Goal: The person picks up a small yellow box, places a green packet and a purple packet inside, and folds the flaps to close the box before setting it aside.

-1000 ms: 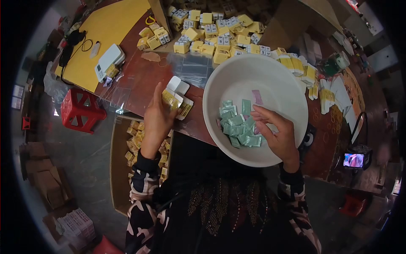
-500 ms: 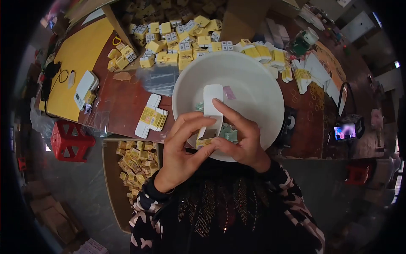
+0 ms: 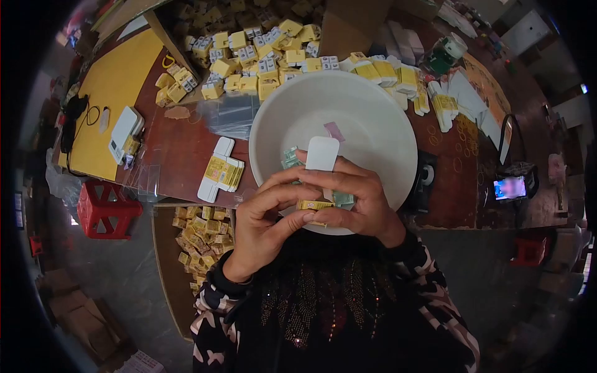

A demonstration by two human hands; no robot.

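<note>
Both my hands hold one small yellow and white carton above the near side of a large white basin. My left hand is closed on its left side, thumb at the front. Fingers and thumb of my right hand grip the other side. A white end flap stands up past the fingers. Most of the carton's body is hidden behind them. In the basin lie green packets and a pink packet. Flattened cartons are stacked on the table, left of the basin.
Many finished-looking yellow boxes are heaped behind the basin. A cardboard box of yellow packs stands below at left, near a red stool. Clear plastic sleeves, a white scale and rubber bands lie on the table.
The carton's long white panel, upright before, has folded over, and its yellow side now faces me. My right fingers have moved down and across the carton.
</note>
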